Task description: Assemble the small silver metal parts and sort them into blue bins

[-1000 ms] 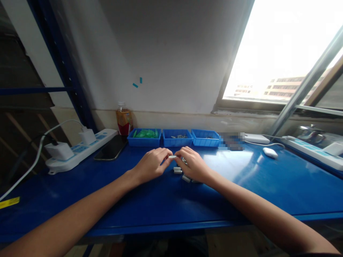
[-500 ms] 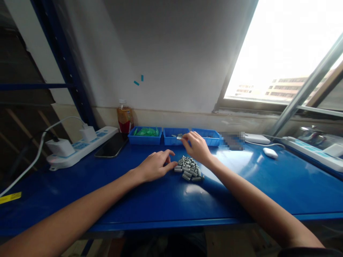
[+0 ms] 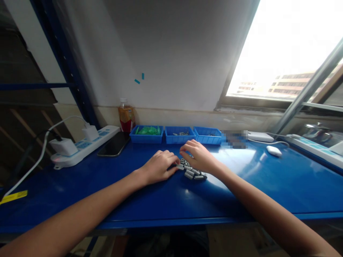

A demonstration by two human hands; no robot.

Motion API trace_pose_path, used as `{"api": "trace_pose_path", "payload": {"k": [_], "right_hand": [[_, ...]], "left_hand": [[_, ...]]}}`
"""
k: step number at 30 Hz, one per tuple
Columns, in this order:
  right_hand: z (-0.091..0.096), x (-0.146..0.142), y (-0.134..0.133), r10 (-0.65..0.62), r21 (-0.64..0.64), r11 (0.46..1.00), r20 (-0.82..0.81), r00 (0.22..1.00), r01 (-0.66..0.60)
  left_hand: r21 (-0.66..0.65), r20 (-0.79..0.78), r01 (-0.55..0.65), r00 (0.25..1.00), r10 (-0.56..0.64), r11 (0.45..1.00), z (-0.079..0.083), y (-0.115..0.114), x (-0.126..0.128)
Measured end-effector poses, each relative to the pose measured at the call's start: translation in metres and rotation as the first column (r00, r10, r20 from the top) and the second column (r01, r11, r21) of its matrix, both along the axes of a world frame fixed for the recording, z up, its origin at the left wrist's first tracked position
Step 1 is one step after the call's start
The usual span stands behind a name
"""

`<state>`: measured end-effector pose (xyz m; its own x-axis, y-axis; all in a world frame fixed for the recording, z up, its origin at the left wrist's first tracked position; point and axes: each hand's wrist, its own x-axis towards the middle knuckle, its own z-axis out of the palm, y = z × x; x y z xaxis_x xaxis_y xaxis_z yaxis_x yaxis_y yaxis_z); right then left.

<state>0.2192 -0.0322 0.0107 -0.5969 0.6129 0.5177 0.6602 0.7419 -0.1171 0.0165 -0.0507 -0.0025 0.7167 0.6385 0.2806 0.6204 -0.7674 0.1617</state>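
Observation:
On the blue tabletop lies a pile of small grey metal cylinders, some with narrower ends. My left hand rests at the pile's left edge, thumb and index finger closed on one grey metal cylinder. Over the back of the pile is my right hand, palm down with curled fingers that cover part of it. Whatever lies between its fingertips is too small and partly hidden to name. Just behind the hands, the middle blue bin contains some small metal pieces.
A blue bin of green pieces stands left of the middle one; another blue bin stands right. A phone, power strip and drink bottle are at left. A white earbud-type case lies right.
My right hand has come back from the middle bin, with a small shiny piece earlier in its fingers, down to the pile. My left fingers have closed on a cylinder at the pile's edge.

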Motion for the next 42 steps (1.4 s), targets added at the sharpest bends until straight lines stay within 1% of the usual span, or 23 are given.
{"api": "trace_pose_path", "payload": {"k": [4, 8, 10, 13, 15, 17, 21, 23, 25, 29, 31, 33, 35, 37, 40, 42], "right_hand": [[-0.001, -0.004, -0.003, 0.033, -0.039, 0.999, 0.051, 0.998, -0.031], [-0.004, -0.002, -0.002, 0.047, -0.058, 0.997, 0.046, 0.998, -0.044], [-0.003, -0.001, -0.003, 0.081, -0.072, 0.994, 0.032, 0.996, -0.078], [-0.003, -0.001, -0.005, 0.141, -0.09, 0.986, 0.025, 0.99, -0.139], [-0.003, -0.002, -0.007, 0.162, -0.072, 0.985, 0.027, 0.986, -0.159], [-0.003, -0.003, -0.008, 0.158, -0.027, 0.987, 0.027, 0.987, -0.157], [-0.003, -0.007, -0.01, 0.097, 0.066, 0.993, -0.011, 0.995, -0.096], [-0.003, -0.008, -0.01, 0.055, 0.077, 0.996, -0.058, 0.997, -0.05], [-0.004, -0.009, -0.009, 0.025, 0.069, 0.997, -0.093, 0.995, -0.019], [-0.007, -0.011, -0.008, 0.052, 0.049, 0.998, -0.077, 0.996, -0.048], [-0.009, -0.012, -0.008, 0.063, 0.038, 0.997, -0.081, 0.995, -0.06], [-0.01, -0.013, -0.009, 0.048, 0.018, 0.999, -0.128, 0.991, -0.046], [-0.01, -0.013, -0.01, 0.038, 0.0, 0.999, -0.186, 0.982, -0.039], [-0.011, -0.013, -0.011, 0.066, 0.007, 0.998, -0.207, 0.976, -0.066], [-0.01, -0.013, -0.012, 0.124, 0.057, 0.992, -0.187, 0.975, -0.115], [-0.008, -0.012, -0.009, 0.123, 0.104, 0.989, -0.163, 0.979, -0.107]], "left_hand": [[0.019, -0.012, 0.005, 1.0, -0.005, 1.0, 0.0, -0.002, 0.001], [-0.019, 0.002, -0.049, 0.999, 0.049, 0.999, -0.002, 0.0, 0.002], [-0.042, 0.031, -0.052, 0.998, 0.053, 0.998, -0.004, 0.003, 0.001], [-0.048, 0.129, -0.056, 0.99, 0.062, 0.997, -0.003, 0.006, 0.001], [-0.047, 0.202, -0.072, 0.976, 0.08, 0.996, 0.0, 0.008, 0.0], [-0.055, 0.249, -0.071, 0.965, 0.083, 0.996, 0.004, 0.008, 0.0], [-0.073, 0.312, -0.068, 0.946, 0.088, 0.995, 0.009, 0.005, 0.0], [-0.053, 0.358, -0.085, 0.928, 0.098, 0.995, 0.009, 0.003, 0.0], [0.001, 0.376, -0.106, 0.921, 0.098, 0.994, 0.008, 0.001, -0.001], [0.109, 0.305, -0.124, 0.948, 0.086, 0.986, 0.007, -0.001, -0.001], [0.136, 0.276, -0.132, 0.957, 0.091, 0.982, 0.008, -0.002, -0.002], [0.146, 0.278, -0.155, 0.954, 0.11, 0.977, 0.008, -0.001, -0.003], [0.127, 0.303, -0.172, 0.944, 0.127, 0.977, 0.007, 0.001, -0.003], [0.084, 0.323, -0.164, 0.937, 0.129, 0.983, 0.006, 0.002, -0.003], [0.029, 0.343, -0.124, 0.933, 0.106, 0.992, 0.004, 0.004, -0.003], [-0.003, 0.356, -0.106, 0.929, 0.1, 0.994, 0.002, 0.005, -0.002]]}}
